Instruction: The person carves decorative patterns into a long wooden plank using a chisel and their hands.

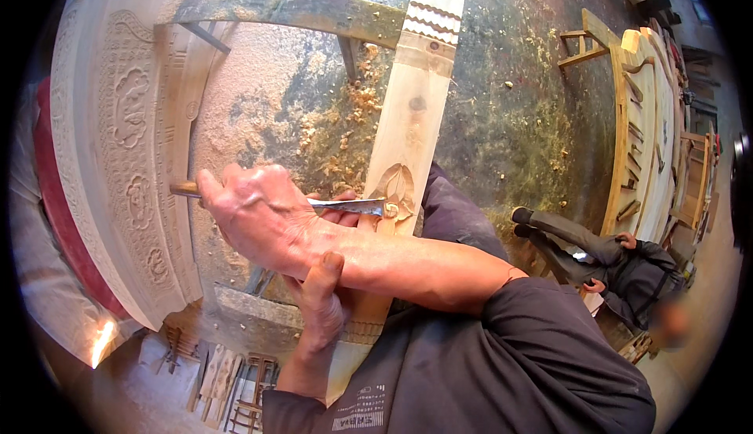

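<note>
My right hand is closed on a wooden-handled chisel, its steel blade tip resting at a carved leaf-and-bud motif on a long pale plank that runs away from me. My right forearm crosses the plank. My left hand comes up from below, thumb raised beside my right wrist. Its curled fingertips show just under the blade, touching near the plank's left edge; what they grip is mostly hidden by my right hand and wrist.
A large carved panel stands at left. A bench beam crosses behind the plank above a floor scattered with shavings. At right, a board holds several tools, and another person in dark clothes is close by.
</note>
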The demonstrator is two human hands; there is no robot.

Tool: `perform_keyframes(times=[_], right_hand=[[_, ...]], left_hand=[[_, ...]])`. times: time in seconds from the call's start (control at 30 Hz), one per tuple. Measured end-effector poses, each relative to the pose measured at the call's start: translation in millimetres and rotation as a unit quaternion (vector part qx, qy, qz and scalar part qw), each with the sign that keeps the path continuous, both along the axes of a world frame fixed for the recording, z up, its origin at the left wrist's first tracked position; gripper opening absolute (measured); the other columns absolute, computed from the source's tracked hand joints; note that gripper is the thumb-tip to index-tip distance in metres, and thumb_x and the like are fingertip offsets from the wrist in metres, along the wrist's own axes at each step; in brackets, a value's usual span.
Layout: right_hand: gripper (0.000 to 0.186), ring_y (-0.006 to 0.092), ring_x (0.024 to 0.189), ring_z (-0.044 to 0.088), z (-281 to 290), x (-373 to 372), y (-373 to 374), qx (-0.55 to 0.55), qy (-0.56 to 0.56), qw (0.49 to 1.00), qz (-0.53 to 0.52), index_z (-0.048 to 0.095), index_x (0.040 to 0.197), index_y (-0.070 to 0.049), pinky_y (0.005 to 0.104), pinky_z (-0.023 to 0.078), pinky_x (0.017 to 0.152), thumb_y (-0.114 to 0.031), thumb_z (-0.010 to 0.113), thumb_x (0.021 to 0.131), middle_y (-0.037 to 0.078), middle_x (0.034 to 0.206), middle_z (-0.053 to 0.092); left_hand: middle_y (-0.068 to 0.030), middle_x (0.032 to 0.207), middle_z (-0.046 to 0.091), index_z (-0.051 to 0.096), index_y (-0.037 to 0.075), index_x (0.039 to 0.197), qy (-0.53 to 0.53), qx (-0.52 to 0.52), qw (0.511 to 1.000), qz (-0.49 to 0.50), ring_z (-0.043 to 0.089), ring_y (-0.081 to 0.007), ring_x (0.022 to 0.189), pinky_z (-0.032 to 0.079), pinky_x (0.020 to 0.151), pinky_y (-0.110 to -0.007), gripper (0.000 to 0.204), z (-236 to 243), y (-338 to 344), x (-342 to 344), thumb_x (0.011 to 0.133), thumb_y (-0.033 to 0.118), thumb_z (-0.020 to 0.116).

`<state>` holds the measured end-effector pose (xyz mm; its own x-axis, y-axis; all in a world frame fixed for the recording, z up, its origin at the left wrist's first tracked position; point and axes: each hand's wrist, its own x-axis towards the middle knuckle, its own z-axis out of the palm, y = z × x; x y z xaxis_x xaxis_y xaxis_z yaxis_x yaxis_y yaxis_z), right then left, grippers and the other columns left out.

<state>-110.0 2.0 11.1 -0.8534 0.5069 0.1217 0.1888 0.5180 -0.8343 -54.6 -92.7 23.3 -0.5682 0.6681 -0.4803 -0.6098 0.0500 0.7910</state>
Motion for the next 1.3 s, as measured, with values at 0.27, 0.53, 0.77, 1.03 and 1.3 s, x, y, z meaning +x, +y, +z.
perform_keyframes(times=[0.27,0.53,0.77,1.03,1.3], right_hand=[[0.022,0.0408,0.072,0.074,-3.3,-5.2,-7.2,0.017,0.035,0.999,0.003,0.061,0.105,0.001,0.0494,0.059,0.057,-0.005,0.07,0.086,0.02,0.083,0.069],[0.018,0.0416,0.069,0.072,0.2,-4.7,5.1,0.005,0.056,0.997,-0.049,0.059,0.101,-0.001,0.0498,0.056,0.053,-0.007,0.071,0.089,0.02,0.079,0.066],[0.016,0.0424,0.07,0.072,6.0,-4.3,13.9,-0.007,0.046,0.996,-0.075,0.059,0.102,-0.002,0.0499,0.056,0.055,-0.012,0.07,0.096,0.021,0.08,0.067],[0.018,0.039,0.078,0.076,9.5,-4.4,21.1,-0.021,0.03,0.997,-0.074,0.063,0.105,0.003,0.0477,0.061,0.062,-0.002,0.067,0.088,0.022,0.085,0.07],[0.012,0.04,0.068,0.072,-3.8,-9.0,21.2,-0.005,0.036,0.991,-0.132,0.062,0.102,-0.002,0.0496,0.057,0.057,-0.011,0.068,0.098,0.02,0.079,0.069]], left_hand=[[-0.0304,0.159,0.041,0.022,0.006,0.166,-0.003,0.007,1.0,0.012,0.043,-0.0439,0.149,0.031,0.128,-0.055,0.105,2.4,-1.9,0.3,0.089,0.05,0.078],[-0.0292,0.155,0.045,0.026,0.007,0.164,-0.004,0.007,1.0,0.007,0.045,-0.0399,0.148,0.031,0.128,-0.052,0.105,3.5,6.5,0.5,0.085,0.048,0.082],[-0.0291,0.149,0.051,0.028,0.005,0.162,0.03,0.003,1.0,-0.003,0.05,-0.0376,0.143,0.034,0.126,-0.05,0.104,5.3,13.6,-1.2,0.084,0.047,0.083],[-0.0276,0.145,0.055,0.029,0.003,0.161,0.051,-0.015,0.999,-0.008,0.055,-0.0349,0.136,0.04,0.122,-0.047,0.103,4.4,16.4,-4.6,0.084,0.045,0.082],[-0.0257,0.139,0.06,0.035,0.001,0.158,0.037,-0.044,0.998,-0.003,0.061,-0.032,0.127,0.048,0.113,-0.044,0.095,9.5,21.8,-6.7,0.085,0.04,0.083]])
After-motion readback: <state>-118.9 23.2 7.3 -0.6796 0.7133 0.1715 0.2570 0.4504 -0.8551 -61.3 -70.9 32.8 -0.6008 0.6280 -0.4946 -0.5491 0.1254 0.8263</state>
